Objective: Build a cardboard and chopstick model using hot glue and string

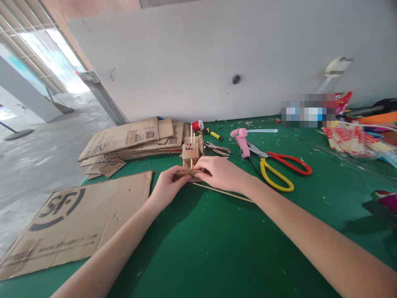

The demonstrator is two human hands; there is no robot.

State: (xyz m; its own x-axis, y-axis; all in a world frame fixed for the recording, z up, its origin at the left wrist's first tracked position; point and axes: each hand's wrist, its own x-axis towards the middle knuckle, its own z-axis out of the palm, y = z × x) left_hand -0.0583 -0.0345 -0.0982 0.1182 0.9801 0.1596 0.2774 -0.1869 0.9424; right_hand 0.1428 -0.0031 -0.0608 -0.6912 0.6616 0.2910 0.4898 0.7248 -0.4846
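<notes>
My left hand [170, 185] and my right hand [217, 173] meet near the middle of the green table. Both are closed, thumbs and fingers pinching a small piece of cardboard [183, 173] from its two sides. Right behind it stands a small cardboard structure [190, 153] with upright wooden sticks and a thin red wire. My fingers cover its lower front, so I cannot tell whether the pinched piece is joined to it. A thin wooden stick [225, 193] lies flat below my right hand.
Behind are a red spool [196, 126], a yellow-black tool [214, 134] and pliers [218, 149]. To the right lie a pink glue gun [241, 140], large scissors [277, 174] and packaged sticks [347, 138]. Stacked cardboard [130, 138] and a printed sheet [102, 215] occupy the left.
</notes>
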